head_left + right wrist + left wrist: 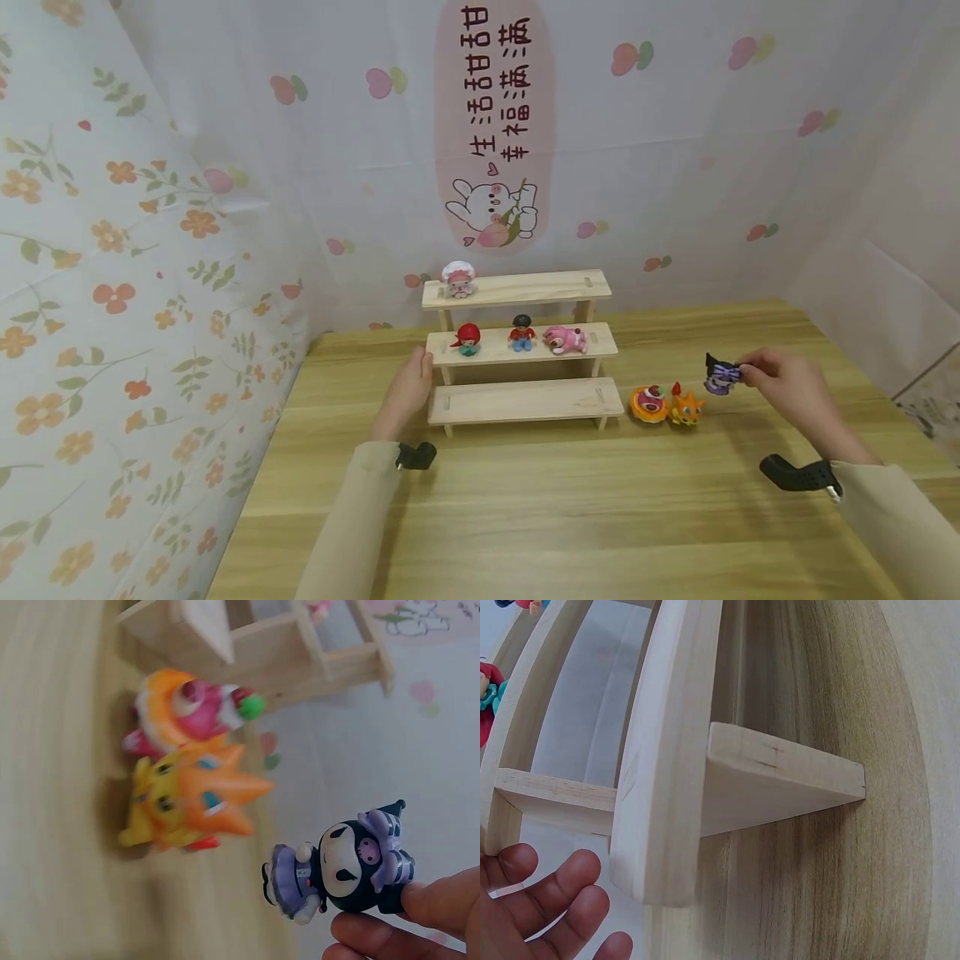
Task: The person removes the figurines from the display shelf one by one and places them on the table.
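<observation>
My right hand (793, 387) pinches a black-and-purple figurine (349, 866) by its black hood, between thumb and fingers. The figurine has a white face and a purple bow and dress; it is held up above the table at the right. Just left of it on the table stand an orange-and-yellow spiky figurine (187, 799) and a pink figurine in an orange ring (649, 403). My left hand (411, 385) is at the left end of a three-step wooden shelf (525, 400), its fingers loosely bent and fingertips right at the middle step's end.
A white-hatted figurine (459, 279) sits on the top step. The middle step bears a red-haired figurine (467, 339), a figure in a red jacket (522, 333) and a lying pink figurine (566, 339). A printed cloth (337, 167) hangs behind the table (525, 517).
</observation>
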`<state>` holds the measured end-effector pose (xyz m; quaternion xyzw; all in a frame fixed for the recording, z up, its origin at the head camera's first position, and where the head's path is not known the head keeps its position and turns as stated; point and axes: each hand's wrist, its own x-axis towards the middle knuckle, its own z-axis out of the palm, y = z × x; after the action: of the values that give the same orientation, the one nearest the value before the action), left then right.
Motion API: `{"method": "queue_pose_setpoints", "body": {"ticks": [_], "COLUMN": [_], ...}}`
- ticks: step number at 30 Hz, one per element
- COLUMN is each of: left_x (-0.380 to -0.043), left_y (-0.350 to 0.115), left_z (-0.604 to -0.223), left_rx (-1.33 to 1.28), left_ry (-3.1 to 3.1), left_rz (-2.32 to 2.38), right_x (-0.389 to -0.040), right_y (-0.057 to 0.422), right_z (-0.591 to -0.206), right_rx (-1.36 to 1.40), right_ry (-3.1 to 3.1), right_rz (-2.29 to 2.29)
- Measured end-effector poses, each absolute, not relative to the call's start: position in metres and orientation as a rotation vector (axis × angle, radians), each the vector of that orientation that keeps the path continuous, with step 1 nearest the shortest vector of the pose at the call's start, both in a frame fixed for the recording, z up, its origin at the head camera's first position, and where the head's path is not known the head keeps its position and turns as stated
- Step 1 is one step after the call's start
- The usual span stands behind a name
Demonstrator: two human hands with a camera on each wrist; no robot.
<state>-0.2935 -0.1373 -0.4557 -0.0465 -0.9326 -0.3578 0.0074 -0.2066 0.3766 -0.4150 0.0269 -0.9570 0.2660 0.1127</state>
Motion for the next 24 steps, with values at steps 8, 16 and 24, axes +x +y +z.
{"method": "queue_pose_setpoints", "body": {"ticks": [8, 16, 24], "left_x": [-0.291, -0.29, -0.29], "left_y": [-0.139, -0.137, -0.136], "left_z": [-0.456, -0.453, -0.453], "left_rx": [-0.133, -0.135, -0.156], "left_ry": [-2.918, -2.92, -2.908], "left_rz": [-1.106, -1.106, -1.093], "right_x": [-0.198, -0.194, -0.192], "right_y": [0.385, 0.39, 0.392], "right_z": [-0.446, -0.463, -0.472], "right_rx": [0.07, 0.069, 0.058], "right_ry": [-2.82, -2.819, -2.827], "right_rz": [0.797, 0.829, 0.842]}}
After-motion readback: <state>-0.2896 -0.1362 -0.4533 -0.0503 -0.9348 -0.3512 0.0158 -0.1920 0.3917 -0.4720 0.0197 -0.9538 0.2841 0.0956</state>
